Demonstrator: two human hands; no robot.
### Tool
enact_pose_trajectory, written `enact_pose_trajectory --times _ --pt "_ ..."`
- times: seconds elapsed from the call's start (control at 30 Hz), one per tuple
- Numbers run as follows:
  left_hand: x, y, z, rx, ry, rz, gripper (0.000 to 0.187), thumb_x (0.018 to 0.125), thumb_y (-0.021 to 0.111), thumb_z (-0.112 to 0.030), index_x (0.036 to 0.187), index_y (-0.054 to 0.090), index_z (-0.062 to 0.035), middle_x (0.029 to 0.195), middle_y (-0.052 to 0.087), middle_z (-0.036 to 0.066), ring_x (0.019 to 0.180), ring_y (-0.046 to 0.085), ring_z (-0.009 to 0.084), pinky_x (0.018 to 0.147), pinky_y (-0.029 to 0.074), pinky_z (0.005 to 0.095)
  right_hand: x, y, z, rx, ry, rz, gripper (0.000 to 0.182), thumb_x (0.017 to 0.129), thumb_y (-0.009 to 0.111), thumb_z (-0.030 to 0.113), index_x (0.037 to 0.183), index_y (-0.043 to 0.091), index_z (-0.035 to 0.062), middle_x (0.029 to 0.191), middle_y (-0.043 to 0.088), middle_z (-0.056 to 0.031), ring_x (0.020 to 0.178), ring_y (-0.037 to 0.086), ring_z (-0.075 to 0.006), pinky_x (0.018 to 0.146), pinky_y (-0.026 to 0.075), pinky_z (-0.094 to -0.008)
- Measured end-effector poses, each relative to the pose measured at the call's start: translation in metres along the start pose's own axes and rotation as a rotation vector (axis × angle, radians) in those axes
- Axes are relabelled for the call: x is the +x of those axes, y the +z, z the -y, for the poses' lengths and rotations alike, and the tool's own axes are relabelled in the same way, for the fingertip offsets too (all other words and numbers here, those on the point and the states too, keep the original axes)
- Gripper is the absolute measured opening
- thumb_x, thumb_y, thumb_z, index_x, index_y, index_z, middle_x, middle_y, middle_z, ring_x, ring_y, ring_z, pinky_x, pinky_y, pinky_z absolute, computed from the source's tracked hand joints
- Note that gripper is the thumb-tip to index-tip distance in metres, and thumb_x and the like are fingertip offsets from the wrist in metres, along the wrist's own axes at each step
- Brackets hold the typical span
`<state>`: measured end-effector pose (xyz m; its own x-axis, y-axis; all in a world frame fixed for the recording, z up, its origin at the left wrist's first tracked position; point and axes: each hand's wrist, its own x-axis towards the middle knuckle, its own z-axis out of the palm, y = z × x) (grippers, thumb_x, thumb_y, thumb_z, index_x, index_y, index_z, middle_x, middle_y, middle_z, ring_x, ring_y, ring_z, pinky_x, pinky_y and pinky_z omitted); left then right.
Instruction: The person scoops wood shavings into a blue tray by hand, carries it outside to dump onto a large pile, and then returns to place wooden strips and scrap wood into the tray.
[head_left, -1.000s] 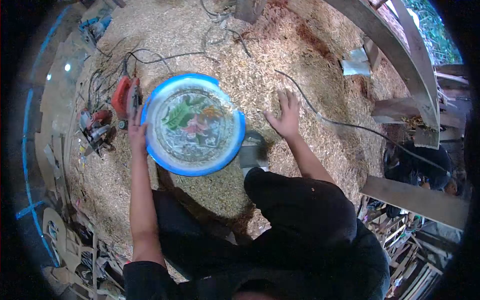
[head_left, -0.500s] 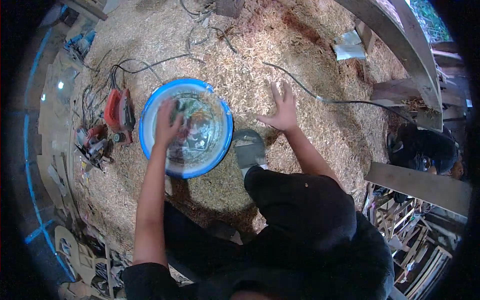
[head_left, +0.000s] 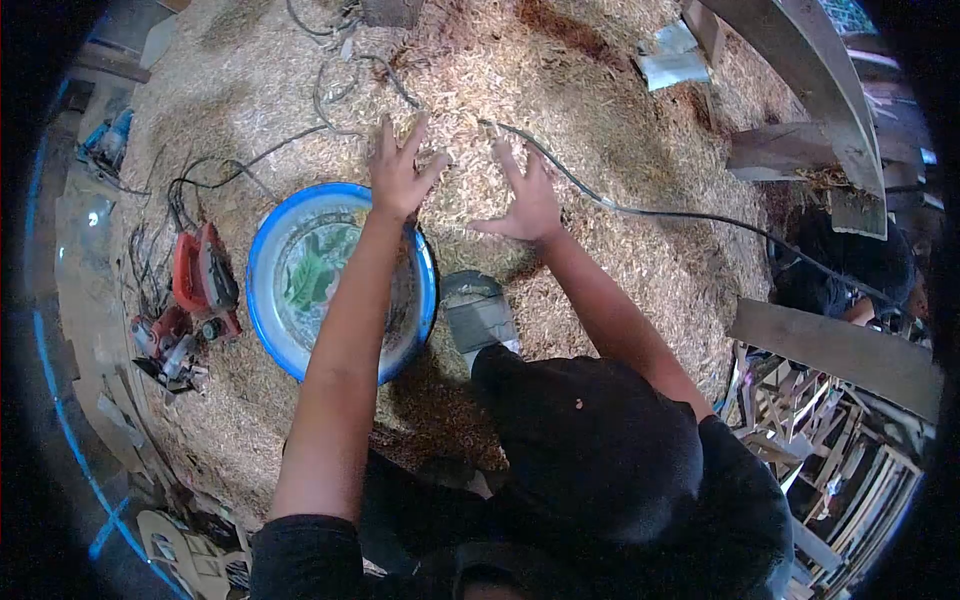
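My left hand is open with its fingers spread, at the upper right rim of a blue-rimmed basin. My right hand is open too, palm down over the wood shavings, right of the basin. Neither hand holds anything. A green leafy pattern shows on the inner bottom of the basin; my left forearm hides part of it. A black cable runs from just above my right hand toward the right.
Left of the basin lie a red power tool and a circular saw with tangled cords. Under my knees is a sandaled foot. Wooden beams and a crouching person are at the right.
My left hand has moved from over the basin to its upper right edge and beyond. My right hand sits slightly further left and up. The view has shifted, with the basin further left.
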<state>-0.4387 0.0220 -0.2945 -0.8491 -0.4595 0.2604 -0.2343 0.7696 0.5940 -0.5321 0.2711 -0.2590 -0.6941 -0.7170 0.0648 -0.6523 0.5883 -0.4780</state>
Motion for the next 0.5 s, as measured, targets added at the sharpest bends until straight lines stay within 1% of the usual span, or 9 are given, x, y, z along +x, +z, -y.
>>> enact_pose_trajectory --times 0.03,0.1,0.13,0.17,0.23,0.27,0.3,0.37,0.5 --pt "-0.003 0.002 -0.005 -0.003 0.001 0.003 0.08 0.095 0.072 -0.064 0.165 0.049 -0.0336 0.166 0.035 0.037 0.153 0.035 0.0585 0.122 0.028 0.0724 0.002 -0.002 0.003 -0.002 0.004 0.0 0.148 0.052 0.095 0.075 0.174 0.021 0.0353 0.163 0.03 -0.0427 0.149 0.035 -0.0669 0.122 0.036 -0.0674" --pt "-0.01 0.007 -0.013 -0.026 -0.048 -0.002 0.078 0.097 0.071 -0.062 0.165 0.049 -0.0314 0.157 0.045 0.038 0.147 0.043 0.0568 0.123 0.027 0.0716 0.007 -0.003 0.002 -0.043 0.037 0.067 0.147 0.051 0.097 0.072 0.174 0.023 0.038 0.162 0.033 -0.0422 0.149 0.034 -0.0665 0.122 0.036 -0.0679" --pt "-0.012 0.011 -0.016 -0.029 -0.047 0.001 0.078 0.097 0.071 -0.062 0.165 0.049 -0.0314 0.157 0.045 0.038 0.147 0.043 0.0568 0.123 0.027 0.0716 0.009 -0.001 0.0 -0.021 -0.024 0.003 0.144 0.049 0.099 0.067 0.172 0.028 0.0394 0.161 0.036 -0.0413 0.149 0.036 -0.0651 0.122 0.037 -0.0673" --pt "-0.014 0.015 -0.018 0.002 -0.043 -0.022 0.075 0.098 0.07 -0.059 0.164 0.05 -0.0295 0.154 0.046 0.038 0.145 0.045 0.0567 0.123 0.026 0.0706 0.009 0.001 -0.003 -0.022 -0.02 0.003 0.144 0.049 0.099 0.067 0.172 0.028 0.0394 0.161 0.036 -0.0413 0.149 0.036 -0.0651 0.122 0.037 -0.0673" --pt "-0.018 0.023 -0.022 0.065 -0.035 -0.068 0.07 0.1 0.068 -0.055 0.162 0.052 -0.0257 0.149 0.049 0.039 0.141 0.048 0.0564 0.125 0.026 0.0685 0.01 0.004 -0.004 -0.049 0.019 0.013 0.14 0.047 0.1 0.063 0.169 0.037 0.0373 0.16 0.039 -0.0403 0.148 0.038 -0.0642 0.122 0.038 -0.0672" --pt "-0.021 0.029 -0.026 0.081 -0.079 -0.072 0.062 0.101 0.067 -0.053 0.154 0.06 -0.0204 0.144 0.052 0.037 0.137 0.049 0.0563 0.123 0.029 0.065 0.01 0.005 -0.006 -0.05 0.024 0.013 0.14 0.047 0.1 0.063 0.169 0.037 0.0373 0.16 0.039 -0.0403 0.148 0.038 -0.0642 0.122 0.038 -0.0672" --pt "-0.022 0.035 -0.026 0.078 -0.078 -0.069 0.062 0.101 0.067 -0.053 0.154 0.06 -0.0204 0.144 0.052 0.037 0.137 0.049 0.0563 0.123 0.029 0.065 0.009 0.01 -0.011 -0.037 -0.005 -0.042 0.138 0.046 0.1 0.062 0.167 0.04 0.0363 0.159 0.04 -0.0399 0.147 0.039 -0.0638 0.121 0.038 -0.0673" --pt "-0.023 0.047 -0.024 0.13 -0.099 -0.133 0.057 0.102 0.066 -0.052 0.144 0.068 -0.014 0.137 0.055 0.034 0.13 0.051 0.0543 0.118 0.034 0.0621 0.005 0.02 -0.019 -0.026 -0.029 -0.096 0.135 0.045 0.1 0.061 0.165 0.044 0.0352 0.159 0.042 -0.0396 0.147 0.039 -0.0634 0.121 0.039 -0.0675" --pt "-0.029 0.048 -0.034 0.115 -0.105 -0.175 0.054 0.102 0.065 -0.052 0.135 0.072 -0.0093 0.131 0.056 0.032 0.125 0.052 0.0515 0.112 0.038 0.0613 0.004 0.024 -0.026 -0.012 -0.011 -0.09 0.13 0.045 0.101 0.058 0.162 0.05 0.0321 0.156 0.044 -0.0402 0.144 0.043 -0.0628 0.118 0.042 -0.0661"
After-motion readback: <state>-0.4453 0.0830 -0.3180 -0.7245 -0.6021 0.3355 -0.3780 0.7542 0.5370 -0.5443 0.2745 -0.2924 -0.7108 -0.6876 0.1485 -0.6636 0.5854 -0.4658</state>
